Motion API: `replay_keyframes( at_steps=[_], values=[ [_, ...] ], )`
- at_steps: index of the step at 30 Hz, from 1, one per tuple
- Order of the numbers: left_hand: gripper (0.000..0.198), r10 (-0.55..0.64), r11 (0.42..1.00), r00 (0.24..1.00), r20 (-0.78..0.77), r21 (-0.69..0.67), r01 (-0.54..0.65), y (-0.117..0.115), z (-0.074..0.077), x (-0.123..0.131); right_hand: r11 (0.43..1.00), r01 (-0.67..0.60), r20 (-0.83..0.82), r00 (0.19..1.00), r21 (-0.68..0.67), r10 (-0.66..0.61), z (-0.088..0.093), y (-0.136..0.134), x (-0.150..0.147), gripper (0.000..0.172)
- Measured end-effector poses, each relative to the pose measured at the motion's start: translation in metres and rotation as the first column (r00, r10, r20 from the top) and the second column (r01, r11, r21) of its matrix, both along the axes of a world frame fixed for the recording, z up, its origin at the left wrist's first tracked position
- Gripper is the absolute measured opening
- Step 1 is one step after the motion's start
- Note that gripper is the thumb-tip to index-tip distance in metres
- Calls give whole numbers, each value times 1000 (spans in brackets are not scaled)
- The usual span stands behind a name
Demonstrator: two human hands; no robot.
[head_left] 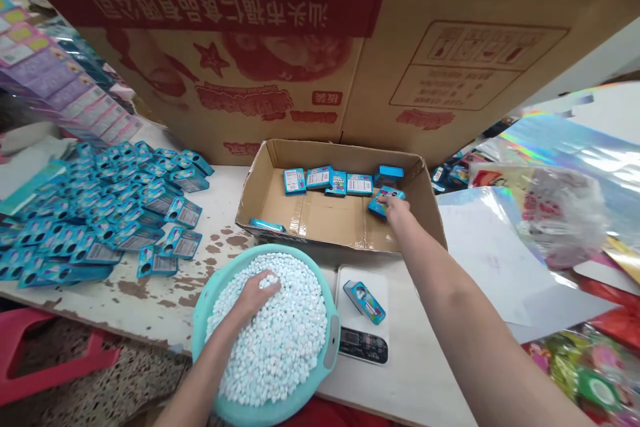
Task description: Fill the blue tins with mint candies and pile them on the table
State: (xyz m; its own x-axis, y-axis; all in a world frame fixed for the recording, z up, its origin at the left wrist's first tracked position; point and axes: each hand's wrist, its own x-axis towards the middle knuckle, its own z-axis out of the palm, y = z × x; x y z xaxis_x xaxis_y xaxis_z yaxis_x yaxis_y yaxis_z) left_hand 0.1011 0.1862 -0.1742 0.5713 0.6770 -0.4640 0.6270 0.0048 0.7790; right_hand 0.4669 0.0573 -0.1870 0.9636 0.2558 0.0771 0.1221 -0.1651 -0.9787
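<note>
My left hand [256,295] is down in a round turquoise basin [204,300] full of small pale-blue and white candies [285,327]. Its thumb and fingers are curled, with some candies between them. My right hand [397,208] reaches into a shallow cardboard carton [325,217] and grips a small blue candy box [381,200] near the carton's right end. Several more blue boxes lie along the carton's far side, and one rests at its near left. On a white kitchen scale [364,345] beside the basin lies another blue box [367,302], its end flap apparently open.
Many blue boxes [115,207] are massed on the worn white table [220,180] at left. A large printed cardboard box [280,67] stands behind the carton. Plastic bags [560,213] and paper lie at right; a red stool [55,360] is low at left.
</note>
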Motion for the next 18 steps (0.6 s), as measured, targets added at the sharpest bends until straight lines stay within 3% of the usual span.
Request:
replay_keyframes(
  at_steps=[4, 8, 12, 16, 18],
  values=[
    [37, 203, 925, 973, 108, -348, -155, 5, 11, -6, 998, 38, -78, 996, 50, -34, 43, -1, -31, 45],
    [40, 356, 789, 921, 155, -578, -208, 4, 17, -6, 987, -95, -109, 988, 132, 109, 72, -30, -112, 54],
    [36, 446, 731, 876, 185, -640, -237, 0, 23, -2, 959, -198, -234, 941, 200, 244, 74, -52, -190, 44],
    [31, 458, 713, 860, 227, -671, -203, -4, 28, -1, 908, -305, -377, 835, 289, 401, 67, -50, -242, 43],
    [29, 458, 770, 850, 260, -594, -233, -8, 28, -1, 871, -381, -406, 775, 312, 484, 63, -39, -266, 42]
  ],
)
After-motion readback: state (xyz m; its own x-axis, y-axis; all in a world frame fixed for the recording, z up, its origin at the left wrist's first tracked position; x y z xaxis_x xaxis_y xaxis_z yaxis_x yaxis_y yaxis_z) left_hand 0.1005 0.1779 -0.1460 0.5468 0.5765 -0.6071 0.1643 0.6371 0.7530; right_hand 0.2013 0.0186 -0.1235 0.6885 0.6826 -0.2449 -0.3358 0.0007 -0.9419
